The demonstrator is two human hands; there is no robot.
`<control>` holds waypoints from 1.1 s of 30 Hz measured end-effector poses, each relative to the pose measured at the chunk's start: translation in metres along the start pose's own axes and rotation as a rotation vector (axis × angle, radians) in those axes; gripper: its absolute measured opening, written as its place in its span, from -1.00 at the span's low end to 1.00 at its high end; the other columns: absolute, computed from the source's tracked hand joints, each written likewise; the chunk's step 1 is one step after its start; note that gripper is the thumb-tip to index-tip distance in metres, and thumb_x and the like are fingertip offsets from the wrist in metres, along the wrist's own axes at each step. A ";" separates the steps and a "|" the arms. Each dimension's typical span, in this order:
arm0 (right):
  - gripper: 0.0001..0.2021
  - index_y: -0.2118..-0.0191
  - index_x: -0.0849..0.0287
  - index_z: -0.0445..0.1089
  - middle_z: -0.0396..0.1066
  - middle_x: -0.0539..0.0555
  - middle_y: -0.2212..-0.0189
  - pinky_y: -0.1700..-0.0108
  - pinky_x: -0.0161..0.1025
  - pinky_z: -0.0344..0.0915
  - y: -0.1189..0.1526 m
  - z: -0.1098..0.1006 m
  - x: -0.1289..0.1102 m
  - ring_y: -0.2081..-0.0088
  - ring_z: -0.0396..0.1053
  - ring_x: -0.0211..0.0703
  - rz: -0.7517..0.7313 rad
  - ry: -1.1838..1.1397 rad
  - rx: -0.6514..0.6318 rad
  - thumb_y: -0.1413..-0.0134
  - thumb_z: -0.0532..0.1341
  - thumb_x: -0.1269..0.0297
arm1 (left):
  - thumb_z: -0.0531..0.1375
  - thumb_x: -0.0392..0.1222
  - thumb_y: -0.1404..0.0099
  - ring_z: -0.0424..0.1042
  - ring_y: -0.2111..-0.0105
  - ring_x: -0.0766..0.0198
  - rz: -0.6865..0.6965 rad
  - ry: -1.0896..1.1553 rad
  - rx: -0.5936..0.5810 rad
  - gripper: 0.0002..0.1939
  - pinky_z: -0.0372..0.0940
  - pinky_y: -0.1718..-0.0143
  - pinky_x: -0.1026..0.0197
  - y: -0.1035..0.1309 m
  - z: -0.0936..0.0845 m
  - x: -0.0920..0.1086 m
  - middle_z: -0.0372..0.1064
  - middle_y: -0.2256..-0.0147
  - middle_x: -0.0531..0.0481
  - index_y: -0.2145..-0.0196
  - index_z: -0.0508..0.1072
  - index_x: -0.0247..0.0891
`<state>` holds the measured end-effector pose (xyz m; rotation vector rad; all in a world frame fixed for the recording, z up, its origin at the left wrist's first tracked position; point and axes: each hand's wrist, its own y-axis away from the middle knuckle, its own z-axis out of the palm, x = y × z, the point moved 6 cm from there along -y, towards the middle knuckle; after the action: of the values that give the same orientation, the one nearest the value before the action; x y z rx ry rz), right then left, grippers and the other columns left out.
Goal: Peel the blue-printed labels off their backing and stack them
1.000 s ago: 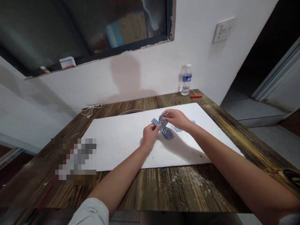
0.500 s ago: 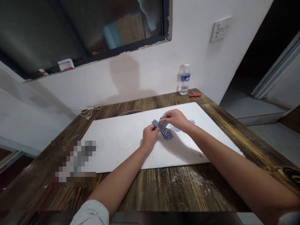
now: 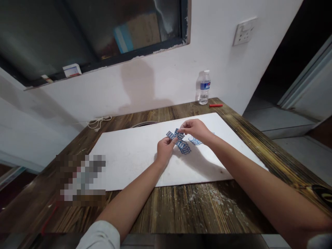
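Observation:
Several blue-edged striped pieces, linked or overlapping, form a cluster [image 3: 183, 147] above the white board [image 3: 129, 155]. My left hand [image 3: 166, 148] pinches the cluster near its upper left part. From the right, my right hand [image 3: 193, 129] grips the cluster's top edge between thumb and fingers. How the pieces join is too small to tell. More blue-outlined pieces [image 3: 194, 140] lie on the board, partly hidden behind my right hand and forearm.
A water bottle [image 3: 204, 88] stands near the wall beside a red stick-like object [image 3: 215, 105]. A pale cord [image 3: 98, 121] lies at the back left. A blurred patch covers something at the board's left. White flecks dot the table's front [image 3: 160, 211].
The held cluster has shifted and turned slightly, its top piece now standing more upright by my right fingertips. My right hand has risen a little.

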<state>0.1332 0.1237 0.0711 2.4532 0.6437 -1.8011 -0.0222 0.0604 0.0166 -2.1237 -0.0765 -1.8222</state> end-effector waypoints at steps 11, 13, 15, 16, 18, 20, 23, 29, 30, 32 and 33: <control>-0.82 0.40 0.21 0.58 0.44 0.03 0.61 0.49 -0.29 0.14 0.004 -0.004 -0.005 0.53 0.31 -0.23 0.037 0.074 -0.027 0.11 0.32 0.21 | 0.30 0.04 -0.07 0.20 0.55 0.38 -0.012 0.002 0.026 -0.67 0.08 0.47 0.31 -0.002 -0.002 -0.004 0.33 0.58 0.06 0.53 0.46 -0.33; -0.81 0.38 0.20 0.59 0.44 0.02 0.60 0.49 -0.30 0.13 0.005 -0.001 -0.004 0.53 0.30 -0.24 0.053 0.082 -0.040 0.10 0.32 0.20 | 0.30 0.04 -0.07 0.20 0.54 0.38 -0.013 -0.002 0.032 -0.67 0.08 0.47 0.31 -0.002 -0.003 -0.005 0.33 0.58 0.06 0.53 0.46 -0.33; -0.79 0.35 0.21 0.59 0.45 0.03 0.58 0.48 -0.30 0.13 0.005 0.003 -0.004 0.52 0.30 -0.23 0.058 0.075 -0.062 0.06 0.30 0.19 | 0.30 0.04 -0.07 0.21 0.54 0.38 -0.014 0.000 0.035 -0.66 0.08 0.48 0.31 -0.003 -0.004 -0.007 0.32 0.58 0.07 0.53 0.45 -0.33; -0.78 0.33 0.21 0.59 0.45 0.04 0.57 0.47 -0.30 0.14 0.005 0.005 -0.004 0.50 0.31 -0.23 0.054 0.069 -0.076 0.03 0.29 0.18 | 0.30 0.05 -0.07 0.21 0.54 0.38 -0.015 0.001 0.036 -0.66 0.08 0.48 0.31 -0.004 -0.004 -0.008 0.32 0.58 0.07 0.53 0.45 -0.33; -0.74 0.31 0.22 0.58 0.48 0.07 0.51 0.44 -0.29 0.17 0.003 0.006 -0.005 0.47 0.34 -0.21 0.044 0.054 -0.087 -0.06 0.23 0.15 | 0.30 0.06 -0.08 0.21 0.54 0.38 -0.014 0.002 0.044 -0.64 0.09 0.48 0.32 -0.004 -0.005 -0.010 0.32 0.58 0.07 0.53 0.44 -0.33; -0.68 0.28 0.23 0.56 0.51 0.10 0.41 0.39 -0.29 0.21 0.000 0.003 -0.002 0.43 0.37 -0.21 0.044 0.046 -0.072 -0.17 0.12 0.13 | 0.29 0.08 -0.08 0.21 0.54 0.39 -0.014 0.008 0.072 -0.63 0.09 0.48 0.32 -0.005 -0.008 -0.010 0.32 0.58 0.08 0.52 0.45 -0.34; -0.73 0.26 0.20 0.54 0.51 0.11 0.34 0.31 -0.27 0.24 -0.002 0.000 0.003 0.39 0.39 -0.20 -0.001 0.191 -0.084 -0.20 0.11 0.20 | 0.30 0.10 -0.08 0.23 0.53 0.39 -0.013 0.046 0.142 -0.62 0.12 0.47 0.32 -0.006 -0.013 -0.010 0.34 0.57 0.08 0.49 0.47 -0.34; -0.70 0.24 0.06 0.55 0.40 0.16 0.18 0.11 -0.20 0.22 0.020 0.043 0.008 0.11 0.30 0.03 -0.350 0.674 -0.561 0.21 0.45 0.24 | 0.31 0.10 -0.05 0.27 0.53 0.38 -0.026 0.122 0.250 -0.61 0.15 0.46 0.32 -0.005 -0.021 -0.007 0.35 0.57 0.07 0.55 0.41 -0.32; -0.70 0.23 0.05 0.55 0.38 0.17 0.16 0.11 -0.19 0.22 0.022 0.046 0.010 0.09 0.27 0.07 -0.355 0.718 -0.595 0.21 0.45 0.24 | 0.32 0.10 -0.04 0.27 0.52 0.38 -0.033 0.137 0.254 -0.61 0.16 0.45 0.32 -0.005 -0.021 -0.007 0.36 0.57 0.06 0.55 0.41 -0.32; -0.75 0.26 0.05 0.54 0.37 0.17 0.15 0.13 -0.17 0.21 0.021 0.042 0.016 0.07 0.24 0.11 -0.326 0.793 -0.610 0.17 0.43 0.24 | 0.33 0.11 -0.03 0.29 0.51 0.38 -0.051 0.168 0.253 -0.61 0.19 0.45 0.32 -0.005 -0.020 -0.009 0.39 0.54 0.04 0.54 0.41 -0.32; -0.79 0.29 0.06 0.54 0.38 0.17 0.16 0.14 -0.17 0.20 0.019 0.037 0.020 0.07 0.24 0.12 -0.297 0.823 -0.605 0.16 0.42 0.26 | 0.33 0.12 -0.01 0.30 0.51 0.37 -0.060 0.175 0.251 -0.60 0.19 0.46 0.32 -0.005 -0.019 -0.009 0.39 0.54 0.03 0.53 0.42 -0.32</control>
<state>0.1113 0.1026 0.0368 2.6152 1.3868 -0.3957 -0.0433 0.0616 0.0109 -1.8029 -0.3119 -1.9125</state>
